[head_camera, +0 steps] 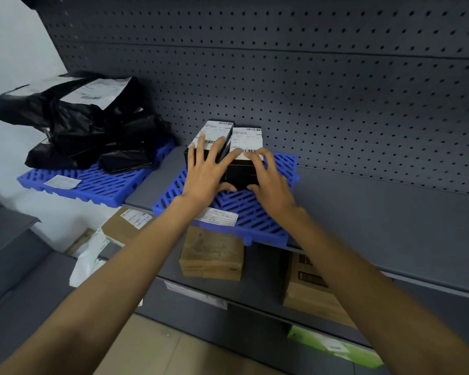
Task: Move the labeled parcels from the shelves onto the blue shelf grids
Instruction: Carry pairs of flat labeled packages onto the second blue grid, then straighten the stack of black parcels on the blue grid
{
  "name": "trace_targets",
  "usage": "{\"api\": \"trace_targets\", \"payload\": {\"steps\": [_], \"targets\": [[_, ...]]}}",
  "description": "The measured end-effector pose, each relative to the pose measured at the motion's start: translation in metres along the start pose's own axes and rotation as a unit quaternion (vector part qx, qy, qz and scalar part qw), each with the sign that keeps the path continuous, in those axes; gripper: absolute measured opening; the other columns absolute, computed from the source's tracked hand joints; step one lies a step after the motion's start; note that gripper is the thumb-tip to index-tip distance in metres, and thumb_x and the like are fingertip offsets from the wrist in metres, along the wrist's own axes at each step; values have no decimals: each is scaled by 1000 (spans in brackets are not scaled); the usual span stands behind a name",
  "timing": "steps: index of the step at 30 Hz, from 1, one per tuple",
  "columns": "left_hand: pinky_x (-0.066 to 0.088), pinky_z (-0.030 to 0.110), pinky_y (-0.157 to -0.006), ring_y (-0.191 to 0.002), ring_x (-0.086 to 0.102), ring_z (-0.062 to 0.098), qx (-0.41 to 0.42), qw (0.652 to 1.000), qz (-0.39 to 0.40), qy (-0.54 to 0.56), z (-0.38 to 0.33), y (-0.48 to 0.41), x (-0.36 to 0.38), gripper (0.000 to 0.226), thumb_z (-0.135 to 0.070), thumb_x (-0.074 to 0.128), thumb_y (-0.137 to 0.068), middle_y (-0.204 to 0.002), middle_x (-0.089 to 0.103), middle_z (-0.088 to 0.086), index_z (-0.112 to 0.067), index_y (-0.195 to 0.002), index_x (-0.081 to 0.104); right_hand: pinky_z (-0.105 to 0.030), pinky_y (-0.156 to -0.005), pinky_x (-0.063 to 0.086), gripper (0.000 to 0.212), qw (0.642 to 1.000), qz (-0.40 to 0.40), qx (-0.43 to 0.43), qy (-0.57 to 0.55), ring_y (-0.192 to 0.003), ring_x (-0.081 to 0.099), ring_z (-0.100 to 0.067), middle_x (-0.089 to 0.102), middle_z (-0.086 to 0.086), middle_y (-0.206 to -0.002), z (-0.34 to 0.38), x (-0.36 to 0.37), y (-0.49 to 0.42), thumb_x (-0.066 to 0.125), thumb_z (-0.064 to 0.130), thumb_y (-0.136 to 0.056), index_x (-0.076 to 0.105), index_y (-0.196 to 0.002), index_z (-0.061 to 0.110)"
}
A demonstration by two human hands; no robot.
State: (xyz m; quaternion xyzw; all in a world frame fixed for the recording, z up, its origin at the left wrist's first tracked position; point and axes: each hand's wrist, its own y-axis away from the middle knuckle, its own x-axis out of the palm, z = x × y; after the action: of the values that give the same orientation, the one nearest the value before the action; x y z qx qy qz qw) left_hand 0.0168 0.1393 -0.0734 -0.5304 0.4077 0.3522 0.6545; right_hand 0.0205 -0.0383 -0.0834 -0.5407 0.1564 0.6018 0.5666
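Item, left box (217,129): black labelled parcel, upright on the middle blue grid (257,215), touching its twin.
Item, right box (246,140): same kind, just beside the first, label facing up, set slightly forward.
Left hand (209,170): fingers spread and laid over the top of the left box, thumb low by the front of the boxes; no pinch visible.
Right hand (270,182): fingers spread, lightly bent, resting on the label edge of the right box, thumb near its front face.
Step, judged: seating or squaring the pair on the grid; both parcels already lie on their target.
Risk, tipping: the boxes look tall and narrow; a push from the top could lean one into the other or back against the pegboard panel (322,77).
Risk, snagging: the slatted grid surface may catch a box edge if it is slid rather than lifted.
Risk, grid shift: the grid overhangs the front of the grey shelf (390,209); downward pressure near its front edge could tilt it.
Risk, label: fingers dragging across the paper could crease it.
Neighbouring stock: black poly bags (92,125) heaped on the left blue grid (92,186), well apart.
Remaining, judged: brown box (211,253) and cardboard box (309,288) sit on the lower shelf.
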Motion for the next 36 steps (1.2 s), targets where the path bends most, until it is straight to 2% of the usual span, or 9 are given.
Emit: {"api": "trace_targets", "payload": {"steps": [4,7,12,15,18,25,30,33,36], "targets": [[0,65,-115,-147,-9,46,-12,999,32,-7,11,-12,1,102,-63,71,-67,-164,6,1,-44,-152,18,-40,-67,57,74,1000,4,9,8,-91,65,-29,24,-4,-151,7,6,-13,77,9,-81,36,-142,23],[2,69,-114,-145,-12,50,-34,996,66,38,28,-15,-2,109,-66,72,-62,-164,-6,-1,-50,-151,11,-31,-56,47,72,1000,4,6,15,-80,64,-26,25,-4,-149,14,13,-20,78,12,-81,37,-140,23],[34,63,-107,-143,21,42,-74,974,78,197,54,-13,-6,96,-63,73,-69,-163,1,-3,-45,-149,23,-31,-49,45,72,999,16,0,38,-66,61,-25,25,-4,-149,14,15,-24,76,19,-84,35,-142,25],[37,56,-107,-141,32,30,-99,954,42,279,59,-15,-3,67,-70,50,-84,-160,13,-5,-44,-143,33,-33,-45,46,68,997,14,-11,73,-60,58,-25,27,-2,-150,9,13,-25,71,31,-88,34,-145,27],[31,59,-110,-140,33,25,-129,932,41,335,60,-17,2,51,-64,31,-95,-157,22,-2,-42,-141,37,-39,-53,54,61,998,12,-21,63,-65,61,-25,27,0,-151,7,11,-25,62,35,-94,33,-147,28],[33,55,-109,-140,33,23,-114,934,42,337,51,-14,6,48,-59,35,-98,-156,21,-4,-39,-141,39,-42,-73,50,63,1000,5,2,27,-96,61,-22,22,1,-154,13,13,-18,65,22,-94,33,-148,28],[31,51,-106,-135,38,23,-96,939,42,327,24,-13,3,50,-58,37,-97,-158,17,-2,-37,-143,37,-44,-76,55,65,999,7,16,29,-89,62,-21,21,1,-156,-4,-1,-3,63,18,-95,30,-150,29],[32,51,-107,-134,40,27,-91,941,60,320,17,-15,-2,53,-59,35,-97,-158,16,1,-36,-145,34,-47,-92,50,70,998,44,3,35,-111,59,-23,11,1,-161,-10,-12,4,57,11,-99,19,-154,30],[29,51,-109,-138,35,30,-91,944,84,305,18,-17,-9,54,-59,32,-98,-160,14,2,-37,-147,31,-50,-84,53,58,994,65,-14,85,-115,59,-31,9,2,-163,-9,-27,2,41,33,-105,13,-156,31]]}}
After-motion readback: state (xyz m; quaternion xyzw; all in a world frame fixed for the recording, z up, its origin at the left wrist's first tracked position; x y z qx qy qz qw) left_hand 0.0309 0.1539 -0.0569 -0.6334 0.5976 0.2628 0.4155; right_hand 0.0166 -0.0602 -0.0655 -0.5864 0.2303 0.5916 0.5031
